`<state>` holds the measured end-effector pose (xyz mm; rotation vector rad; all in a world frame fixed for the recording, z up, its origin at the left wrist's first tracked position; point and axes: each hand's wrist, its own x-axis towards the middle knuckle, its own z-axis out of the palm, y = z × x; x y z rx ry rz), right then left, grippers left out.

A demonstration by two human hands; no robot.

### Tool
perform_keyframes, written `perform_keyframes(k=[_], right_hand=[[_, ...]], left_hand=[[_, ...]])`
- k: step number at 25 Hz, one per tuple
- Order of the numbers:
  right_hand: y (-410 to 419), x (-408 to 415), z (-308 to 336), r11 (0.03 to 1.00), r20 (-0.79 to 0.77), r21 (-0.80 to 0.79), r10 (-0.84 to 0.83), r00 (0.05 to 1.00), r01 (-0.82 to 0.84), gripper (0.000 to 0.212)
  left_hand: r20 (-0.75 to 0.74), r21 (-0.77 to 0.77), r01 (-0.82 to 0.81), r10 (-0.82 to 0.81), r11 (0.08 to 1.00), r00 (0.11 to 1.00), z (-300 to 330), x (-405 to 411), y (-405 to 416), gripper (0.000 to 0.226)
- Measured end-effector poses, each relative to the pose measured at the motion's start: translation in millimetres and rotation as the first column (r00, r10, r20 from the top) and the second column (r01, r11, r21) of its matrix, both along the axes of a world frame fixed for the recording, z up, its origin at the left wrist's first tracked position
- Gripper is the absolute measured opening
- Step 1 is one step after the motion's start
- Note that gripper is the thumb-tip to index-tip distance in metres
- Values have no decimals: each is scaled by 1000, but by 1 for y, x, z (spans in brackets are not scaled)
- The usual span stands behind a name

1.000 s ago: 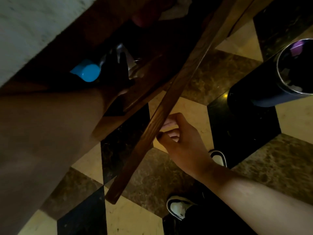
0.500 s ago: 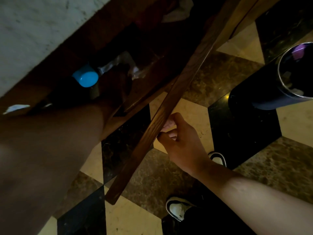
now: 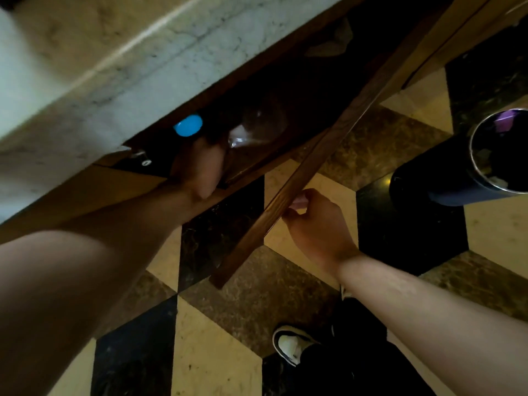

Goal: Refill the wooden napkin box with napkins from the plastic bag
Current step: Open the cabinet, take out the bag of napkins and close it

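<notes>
Napkins in the crinkled clear plastic bag [image 3: 257, 130], beside the round blue cap [image 3: 188, 129], are grasped by the left hand [image 3: 200, 167], fingers hidden; the dark wooden cabinet door [image 3: 314, 172] is pinched by the right hand [image 3: 317, 224]. Refilling is judged barely begun.

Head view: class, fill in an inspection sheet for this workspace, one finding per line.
Surface: marble counter top above an open wooden cabinet.
Job's things: clear plastic bag inside the cabinet; napkin box not seen.
Clutter: blue cap beside the bag.
Hands: left hand reaches to the bag, grip unclear; right hand holds the cabinet door edge.
Cables: nothing seen.
Surroundings: chequered floor, dark bin, shoe.
</notes>
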<state>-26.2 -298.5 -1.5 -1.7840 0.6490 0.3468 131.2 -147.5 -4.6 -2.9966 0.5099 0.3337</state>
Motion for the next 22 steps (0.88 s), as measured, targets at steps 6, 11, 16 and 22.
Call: perform_keyframes(k=[6, 11, 16, 22], right_hand=[[17, 4, 30, 989, -153, 144, 5, 988, 18, 17], [28, 16, 39, 984, -192, 179, 48, 980, -13, 34], [44, 38, 57, 924, -299, 359, -23, 954, 135, 38], [67, 70, 76, 839, -249, 489, -129, 960, 240, 33]], left_hand=[[189, -88, 358, -338, 929, 922, 48, -68, 71, 33], [105, -33, 72, -69, 997, 992, 46, -101, 123, 39], [64, -129, -89, 98, 988, 993, 56, -129, 154, 43], [-69, -148, -293, 285, 945, 956, 45, -162, 179, 32]])
